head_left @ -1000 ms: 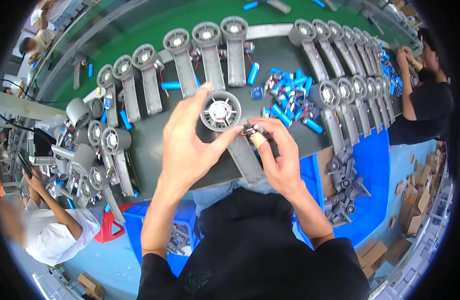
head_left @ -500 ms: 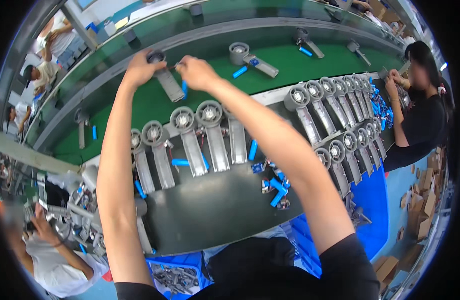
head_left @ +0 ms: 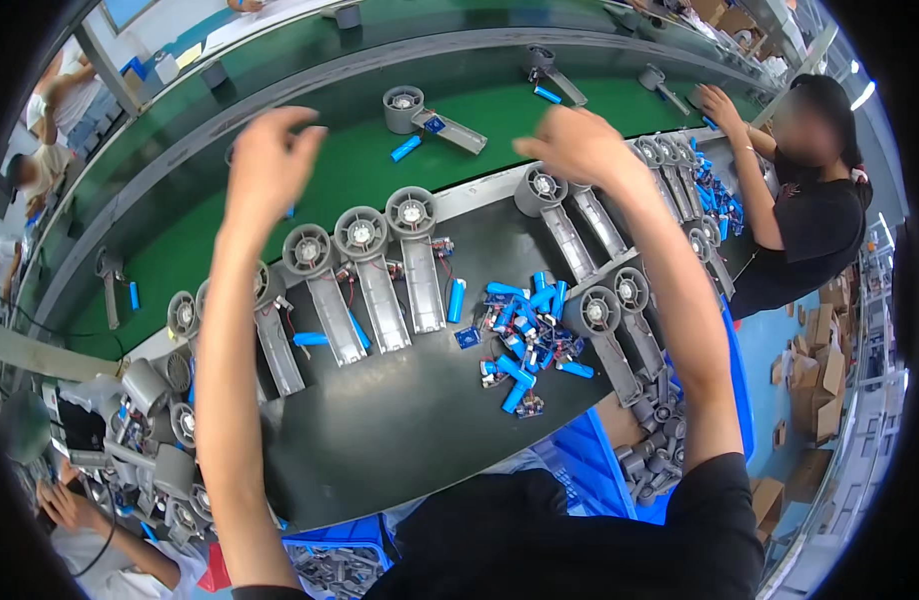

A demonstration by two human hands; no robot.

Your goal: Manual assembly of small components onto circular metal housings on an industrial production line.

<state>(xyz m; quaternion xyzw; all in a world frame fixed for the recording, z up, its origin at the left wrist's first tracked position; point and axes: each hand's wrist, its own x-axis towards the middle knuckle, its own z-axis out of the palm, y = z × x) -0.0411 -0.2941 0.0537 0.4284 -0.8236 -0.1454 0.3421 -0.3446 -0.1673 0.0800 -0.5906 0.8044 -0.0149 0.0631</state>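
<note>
My left hand (head_left: 275,160) is raised over the green conveyor belt (head_left: 350,180), thumb and fingers apart, holding nothing. Partly behind it, a grey rim and a bit of blue show. My right hand (head_left: 585,150) hangs above a grey handheld-fan housing (head_left: 542,188) at the near edge of the belt; its fingers are mostly hidden behind the back of the hand. Between my arms, several open fan housings (head_left: 362,232) with round heads and trough-like handles stand in a row on the dark table (head_left: 380,440). Blue battery cells with circuit boards (head_left: 525,335) lie heaped to their right.
On the belt lie a fan housing (head_left: 404,108) with a board in its handle and a loose blue battery cell (head_left: 406,149). A co-worker (head_left: 810,200) works at the right. Blue bins (head_left: 585,450) of grey parts stand below the table edge. Grey fan parts (head_left: 145,385) pile up at left.
Both hands have come away from the fan housing on the belt. My right hand has moved right, over the row of housings. The view has shifted, uncovering more of the battery heap.
</note>
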